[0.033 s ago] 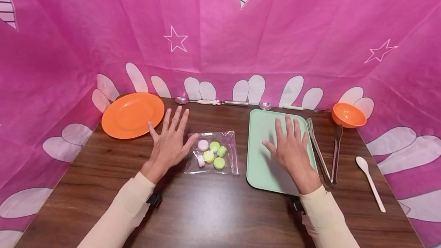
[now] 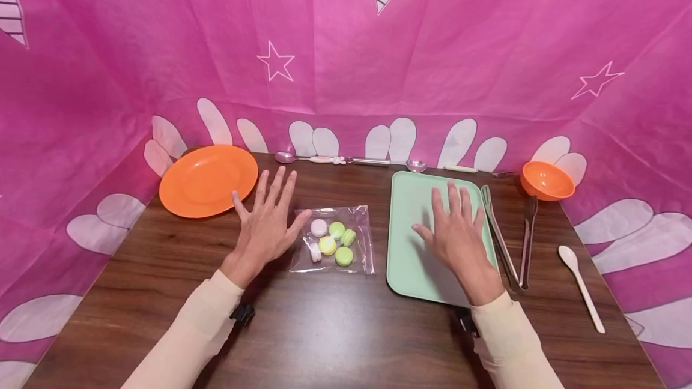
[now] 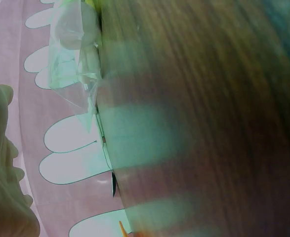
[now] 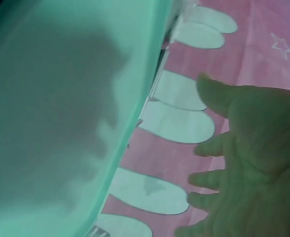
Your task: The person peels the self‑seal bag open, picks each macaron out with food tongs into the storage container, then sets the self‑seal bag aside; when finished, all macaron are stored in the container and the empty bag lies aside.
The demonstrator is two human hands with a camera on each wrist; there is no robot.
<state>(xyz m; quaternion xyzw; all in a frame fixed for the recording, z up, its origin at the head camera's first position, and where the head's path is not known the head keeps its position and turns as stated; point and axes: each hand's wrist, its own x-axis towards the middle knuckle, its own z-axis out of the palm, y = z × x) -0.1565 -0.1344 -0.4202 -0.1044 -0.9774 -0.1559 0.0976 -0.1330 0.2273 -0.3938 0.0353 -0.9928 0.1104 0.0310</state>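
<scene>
My left hand (image 2: 263,230) is spread with straight fingers above the table, between an orange plate (image 2: 208,182) and a clear plastic bag (image 2: 357,221) of macarons. Green, yellow and pale pink macarons (image 2: 343,256) lie inside the bag. Over a mint green tray (image 2: 402,263), my right hand (image 2: 458,239) is held with its fingers apart and nothing in it. The right wrist view shows a gap between that hand (image 3: 6,168) no contact with the tray's surface (image 4: 46,123), where its shadow falls.
Metal tongs (image 2: 523,275) lie right of the tray, with a white spoon (image 2: 582,290) farther right. An orange bowl (image 2: 548,182) stands at the back right corner. Along the back edge lie a metal spoon (image 2: 285,158), a ladle (image 2: 415,165) and a fork (image 2: 505,174). Pink cloth hangs behind.
</scene>
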